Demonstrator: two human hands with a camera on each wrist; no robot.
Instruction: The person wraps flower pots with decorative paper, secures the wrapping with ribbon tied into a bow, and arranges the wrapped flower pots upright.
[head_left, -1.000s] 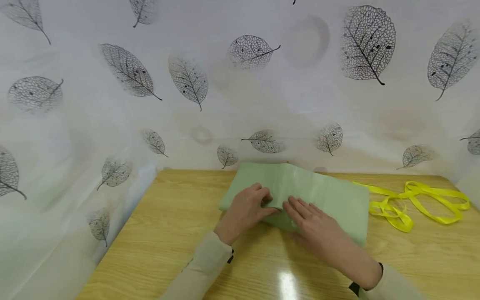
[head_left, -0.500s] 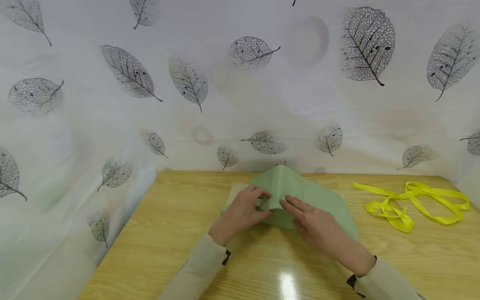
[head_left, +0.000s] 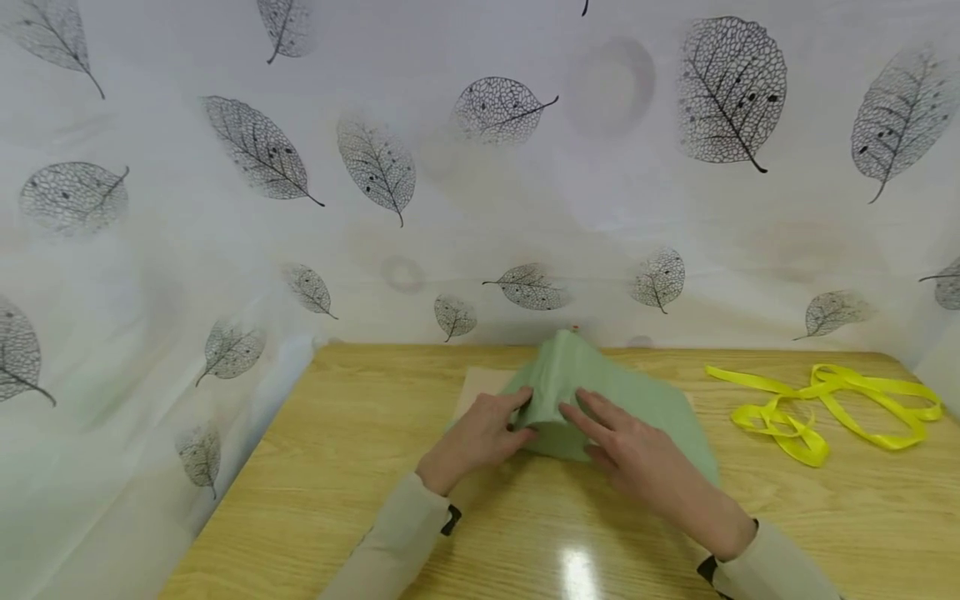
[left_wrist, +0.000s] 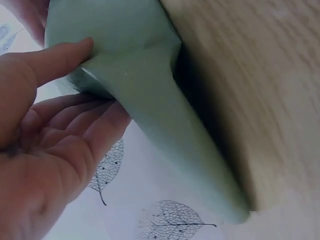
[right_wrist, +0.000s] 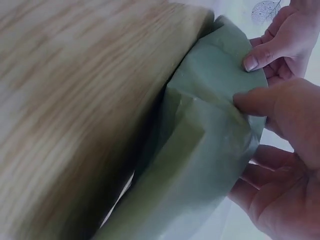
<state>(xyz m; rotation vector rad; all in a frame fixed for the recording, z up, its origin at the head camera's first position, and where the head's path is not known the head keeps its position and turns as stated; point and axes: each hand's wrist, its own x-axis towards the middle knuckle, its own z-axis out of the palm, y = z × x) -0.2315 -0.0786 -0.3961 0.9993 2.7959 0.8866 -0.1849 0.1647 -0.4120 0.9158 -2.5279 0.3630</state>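
A pale green wrapping sheet [head_left: 637,392] is bent up into a raised, rounded fold near the back of the table; what it covers is hidden. My left hand [head_left: 480,435] holds the fold's left side, and in the left wrist view its thumb lies on the near end of the green wrapping sheet [left_wrist: 160,115] with the fingers behind. From the right, my right hand [head_left: 637,458] holds the same fold. Its thumb presses the creased near end in the right wrist view, while its fingers curve round the far side of the green wrapping sheet [right_wrist: 205,130].
A loosely looped yellow ribbon [head_left: 802,452] lies to the right on the wooden table [head_left: 322,467]. Part of a flat beige piece [head_left: 478,383] shows at the green sheet's left. Behind the table hangs a white leaf-patterned curtain [head_left: 420,250].
The green sheet's left part has drawn in and risen into a narrower fold, uncovering the beige piece. My left fingers and thumb have spread to either side of the fold.
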